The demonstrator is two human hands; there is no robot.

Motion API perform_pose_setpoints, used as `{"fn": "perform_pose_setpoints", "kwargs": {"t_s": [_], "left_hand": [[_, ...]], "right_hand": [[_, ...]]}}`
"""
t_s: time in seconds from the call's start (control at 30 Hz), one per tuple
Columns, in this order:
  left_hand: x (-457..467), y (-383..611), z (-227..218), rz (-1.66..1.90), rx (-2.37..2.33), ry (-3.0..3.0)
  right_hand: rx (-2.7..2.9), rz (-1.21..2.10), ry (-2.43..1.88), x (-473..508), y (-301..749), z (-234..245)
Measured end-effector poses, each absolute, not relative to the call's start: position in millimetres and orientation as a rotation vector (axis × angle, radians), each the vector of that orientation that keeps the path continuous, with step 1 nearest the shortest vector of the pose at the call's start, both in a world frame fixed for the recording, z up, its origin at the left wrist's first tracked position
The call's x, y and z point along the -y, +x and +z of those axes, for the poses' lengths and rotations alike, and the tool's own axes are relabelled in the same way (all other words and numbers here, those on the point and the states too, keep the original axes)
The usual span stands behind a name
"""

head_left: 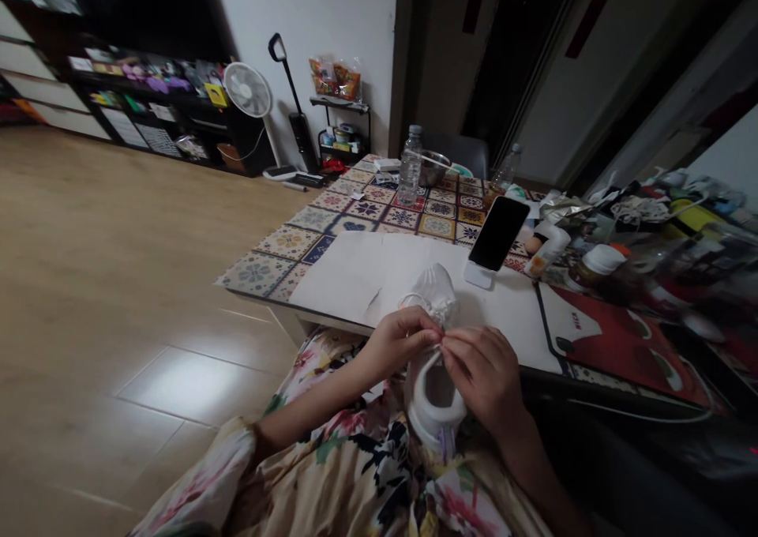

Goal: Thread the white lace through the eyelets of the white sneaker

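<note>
My left hand [407,338] and my right hand [484,366] meet fingertip to fingertip above my lap, both closed in a pinch. Whatever is between their fingertips is too small to make out. Just beyond them, at the table's front edge, is a white cloth pouch [437,286] with a gathered neck and thin cords. Below the fingers, a white rounded object with a ring-shaped opening [422,411] rests in my lap, with a small pale purple part at its lower end. My right hand hides some of its edge.
A white sheet [349,272] covers part of the patterned table [266,264]. On it a phone [499,233] leans on a white stand. A plastic bottle [410,166] and a metal bowl [433,170] stand farther back. Jars, a red folder [628,339] and clutter crowd the right.
</note>
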State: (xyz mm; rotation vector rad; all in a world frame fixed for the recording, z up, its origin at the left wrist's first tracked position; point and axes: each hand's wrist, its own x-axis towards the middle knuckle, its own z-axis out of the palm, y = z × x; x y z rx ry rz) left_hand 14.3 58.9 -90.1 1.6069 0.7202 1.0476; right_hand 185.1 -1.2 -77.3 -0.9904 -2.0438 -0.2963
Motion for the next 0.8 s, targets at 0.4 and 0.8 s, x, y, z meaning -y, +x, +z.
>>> {"fn": "perform_pose_setpoints", "kwargs": {"t_s": [0.4, 0.8], "left_hand": [[-78, 14, -95, 1.118, -0.827, 1.927], [-65, -6, -88, 1.047, -0.621, 1.979]], "right_hand": [[2.198, 0.109, -0.748, 8, 190, -65], [2.190, -0.049, -1.161, 12, 197, -62]]}}
